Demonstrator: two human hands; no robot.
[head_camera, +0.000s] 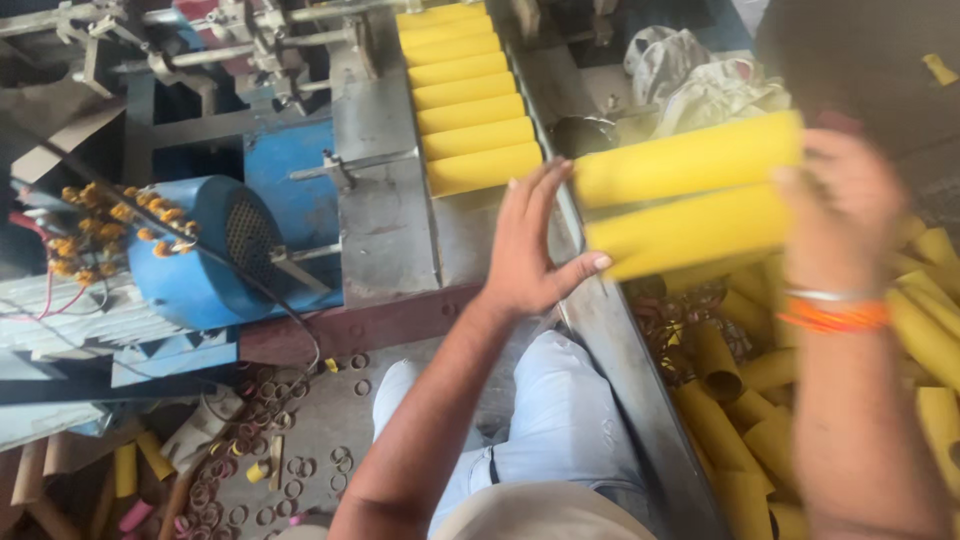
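Observation:
Two yellow cardboard tubes (690, 195) lie stacked one above the other between my hands, held crosswise at chest height. My left hand (530, 245) presses flat against their left ends, thumb under the lower tube. My right hand (845, 205), blurred, covers their right ends; an orange band and a metal bangle circle that wrist. Just left of the held tubes, a row of several yellow tubes (465, 95) lies side by side on a grey metal machine bed (385, 210).
A heap of loose yellow tubes (760, 400) fills a bin at the right behind a metal rail (625, 350). A blue motor (205, 250) with wiring sits at left. Cut cardboard rings (290, 465) litter the floor. A crumpled cloth (700, 80) lies beyond.

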